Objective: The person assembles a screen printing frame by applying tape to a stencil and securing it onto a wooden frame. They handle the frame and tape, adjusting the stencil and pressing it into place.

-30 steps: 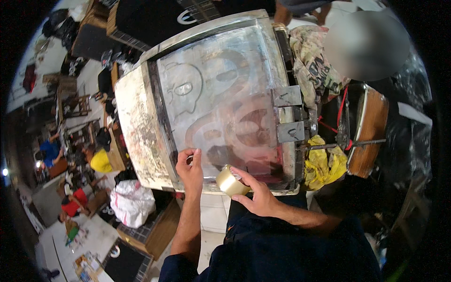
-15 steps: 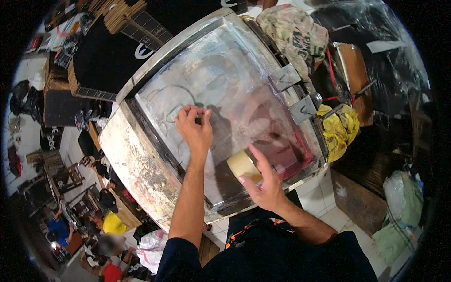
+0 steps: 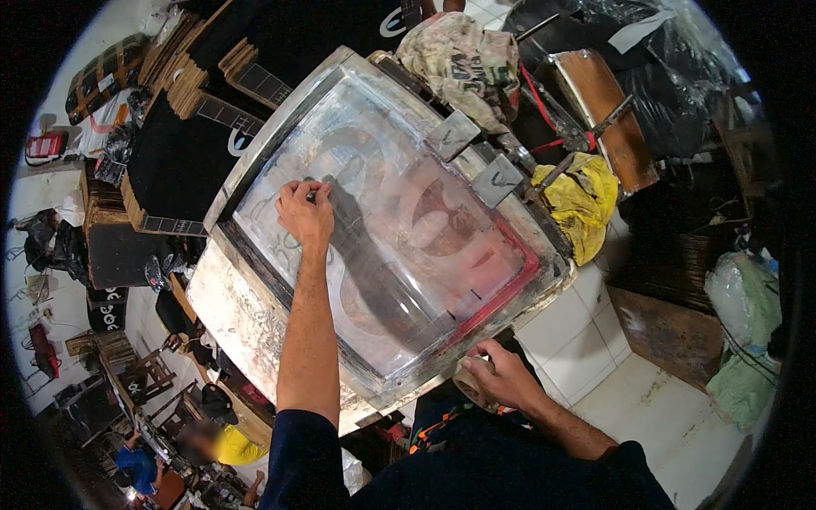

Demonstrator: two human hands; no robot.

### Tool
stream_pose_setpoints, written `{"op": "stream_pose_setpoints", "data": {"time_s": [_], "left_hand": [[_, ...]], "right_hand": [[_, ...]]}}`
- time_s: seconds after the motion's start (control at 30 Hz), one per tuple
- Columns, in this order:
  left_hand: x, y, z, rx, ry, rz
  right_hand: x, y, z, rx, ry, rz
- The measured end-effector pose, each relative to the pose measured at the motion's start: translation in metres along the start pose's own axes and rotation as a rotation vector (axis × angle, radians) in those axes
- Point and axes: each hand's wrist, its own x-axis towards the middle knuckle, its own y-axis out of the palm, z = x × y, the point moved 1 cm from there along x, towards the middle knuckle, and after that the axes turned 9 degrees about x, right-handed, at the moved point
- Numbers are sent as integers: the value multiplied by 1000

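A screen-printing frame (image 3: 223,208) lies tilted before me. Its mesh (image 3: 357,127) is greyish with a pale curved design, and red ink stains its near right part. Over the mesh's left side is my left hand (image 3: 306,212), its fingers pinched closed; what they hold is hidden. Below the frame's near edge, close to my body, my right hand (image 3: 501,374) grips a roll of tan packing tape (image 3: 473,379). A glossy streak and a dark shadow run across the mesh between the hands; whether the streak is drawn-out tape I cannot tell.
Two metal plates (image 3: 452,134) sit on the frame's far right edge. Beyond them lie a stained cloth (image 3: 459,68) and a yellow rag (image 3: 582,204). Black printed panels (image 3: 174,144) stand at the far left. People, one in a yellow shirt (image 3: 238,446), are at lower left.
My right hand has brought the tape roll from over the mesh down toward my body, past the frame's near edge. My left hand stays pinched over the mesh's left side.
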Motion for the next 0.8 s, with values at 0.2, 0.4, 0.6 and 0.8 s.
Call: {"op": "stream_pose_setpoints", "data": {"time_s": [0.2,0.4,0.6,0.8], "left_hand": [[22,-15,14,-9,141,-122],[5,-157,43,-687,3,-403],[-168,-457,121,-980,-251,-800],[-259,-540,131,-1461,317,-496]], "right_hand": [[20,-9,-13,-51,42,105],[-54,-59,37,242,-245,2],[-219,-131,131,-381,-1575,24],[-259,-127,174,-201,-1986,265]]}}
